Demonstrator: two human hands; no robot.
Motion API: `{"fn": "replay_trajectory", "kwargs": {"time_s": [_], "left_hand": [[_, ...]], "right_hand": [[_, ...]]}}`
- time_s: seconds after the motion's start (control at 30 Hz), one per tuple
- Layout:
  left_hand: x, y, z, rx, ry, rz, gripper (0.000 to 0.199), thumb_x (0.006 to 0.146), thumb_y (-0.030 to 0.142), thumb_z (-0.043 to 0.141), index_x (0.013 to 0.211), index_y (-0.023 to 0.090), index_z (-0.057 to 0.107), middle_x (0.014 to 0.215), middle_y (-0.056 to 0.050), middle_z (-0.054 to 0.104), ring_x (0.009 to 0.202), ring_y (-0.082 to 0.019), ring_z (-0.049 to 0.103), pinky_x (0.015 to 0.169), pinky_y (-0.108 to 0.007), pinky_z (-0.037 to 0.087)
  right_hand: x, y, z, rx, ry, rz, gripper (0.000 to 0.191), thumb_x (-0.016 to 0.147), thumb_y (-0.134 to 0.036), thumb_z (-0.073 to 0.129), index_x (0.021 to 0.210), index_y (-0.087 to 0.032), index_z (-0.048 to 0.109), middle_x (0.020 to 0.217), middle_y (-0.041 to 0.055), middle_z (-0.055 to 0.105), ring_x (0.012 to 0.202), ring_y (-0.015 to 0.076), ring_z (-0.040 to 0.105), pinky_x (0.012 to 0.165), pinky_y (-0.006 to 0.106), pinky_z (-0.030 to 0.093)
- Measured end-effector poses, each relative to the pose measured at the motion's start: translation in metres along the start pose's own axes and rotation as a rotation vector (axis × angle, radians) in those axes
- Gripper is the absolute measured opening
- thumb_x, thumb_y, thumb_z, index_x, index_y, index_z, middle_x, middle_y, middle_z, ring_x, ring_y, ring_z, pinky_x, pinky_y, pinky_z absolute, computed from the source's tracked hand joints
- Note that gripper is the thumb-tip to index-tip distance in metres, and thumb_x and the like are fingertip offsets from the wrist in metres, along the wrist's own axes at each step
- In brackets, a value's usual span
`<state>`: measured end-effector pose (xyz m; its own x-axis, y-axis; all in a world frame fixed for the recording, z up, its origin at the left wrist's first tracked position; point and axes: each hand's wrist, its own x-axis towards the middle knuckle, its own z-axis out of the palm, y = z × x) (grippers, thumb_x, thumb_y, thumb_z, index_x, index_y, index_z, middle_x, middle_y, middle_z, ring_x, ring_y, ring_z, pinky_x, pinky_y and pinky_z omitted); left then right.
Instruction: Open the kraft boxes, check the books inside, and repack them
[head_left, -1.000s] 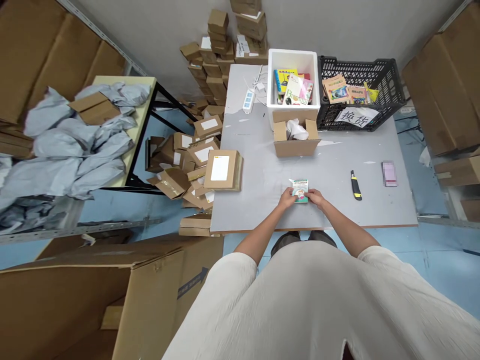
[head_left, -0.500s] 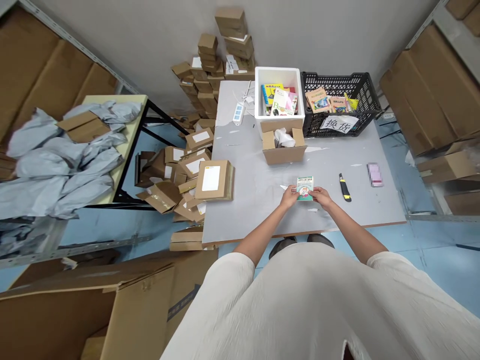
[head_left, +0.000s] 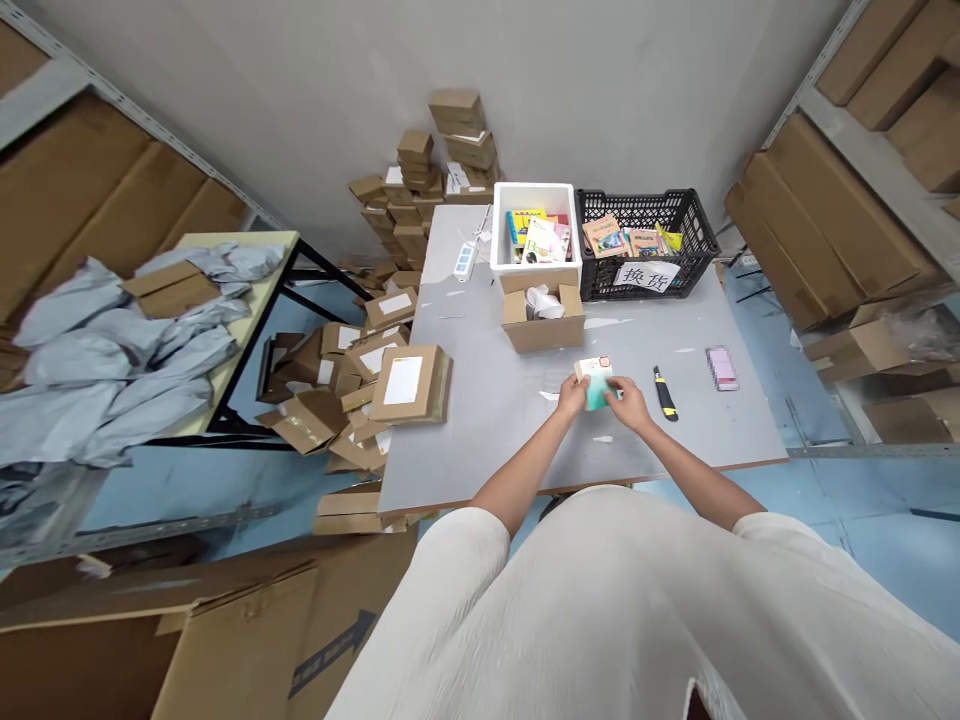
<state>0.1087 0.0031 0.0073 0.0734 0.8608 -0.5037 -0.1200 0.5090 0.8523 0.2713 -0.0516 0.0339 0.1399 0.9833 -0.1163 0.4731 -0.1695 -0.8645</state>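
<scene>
Between my two hands is a small book (head_left: 598, 384) with a pale top and a green lower part, raised above the grey table. My left hand (head_left: 573, 396) grips its left edge. On the lower right side, the fingers of my right hand (head_left: 627, 402) pinch it. An open cardboard box (head_left: 543, 334) with crumpled white paper inside stands just beyond the book. To the right of my right hand lies a black and yellow box cutter (head_left: 664, 394).
A white bin (head_left: 534, 272) and a black crate (head_left: 701, 240), both holding books, stand at the table's back. A closed carton (head_left: 409, 385) sits at the left edge. A pink phone-like item (head_left: 721, 368) lies right. Grey parcels (head_left: 82, 350) cover the side table.
The book's other face shows now: the picture cover has given way to a plainer pale and green side. My right hand has shifted its grip, and the view has tilted up.
</scene>
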Motion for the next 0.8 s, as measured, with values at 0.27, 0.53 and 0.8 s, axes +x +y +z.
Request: {"fn": "replay_trajectory", "kwargs": {"time_s": [0.27, 0.53, 0.8], "left_hand": [[-0.009, 0.005, -0.003, -0.034, -0.097, -0.021, 0.054, 0.088, 0.067, 0.080, 0.112, 0.019, 0.073, 0.108, -0.010, 0.082, 0.096, -0.023, 0.075, 0.084, -0.034, 0.060], [-0.008, 0.016, 0.003, 0.123, 0.042, 0.021, 0.031, 0.097, 0.047, 0.071, 0.113, 0.021, 0.075, 0.120, -0.009, 0.081, 0.116, -0.025, 0.073, 0.097, -0.035, 0.059], [-0.013, 0.015, 0.023, -0.063, 0.011, 0.103, 0.038, 0.097, 0.049, 0.072, 0.117, 0.017, 0.075, 0.121, -0.014, 0.082, 0.113, -0.026, 0.077, 0.096, -0.035, 0.061]], "right_hand": [[0.012, 0.014, -0.024, 0.388, -0.255, 0.345, 0.050, 0.075, -0.048, 0.090, 0.115, -0.022, 0.074, 0.110, 0.0092, 0.082, 0.101, 0.0253, 0.074, 0.088, 0.037, 0.059], [0.022, 0.002, -0.023, 0.421, -0.125, 0.297, 0.052, 0.073, -0.049, 0.089, 0.112, -0.021, 0.069, 0.109, 0.0105, 0.084, 0.100, 0.0263, 0.075, 0.088, 0.036, 0.057], [0.002, -0.024, -0.010, -0.116, -0.090, -0.144, 0.042, 0.089, -0.034, 0.078, 0.131, -0.030, 0.075, 0.137, 0.0089, 0.077, 0.132, 0.0346, 0.064, 0.117, 0.046, 0.045]]}}
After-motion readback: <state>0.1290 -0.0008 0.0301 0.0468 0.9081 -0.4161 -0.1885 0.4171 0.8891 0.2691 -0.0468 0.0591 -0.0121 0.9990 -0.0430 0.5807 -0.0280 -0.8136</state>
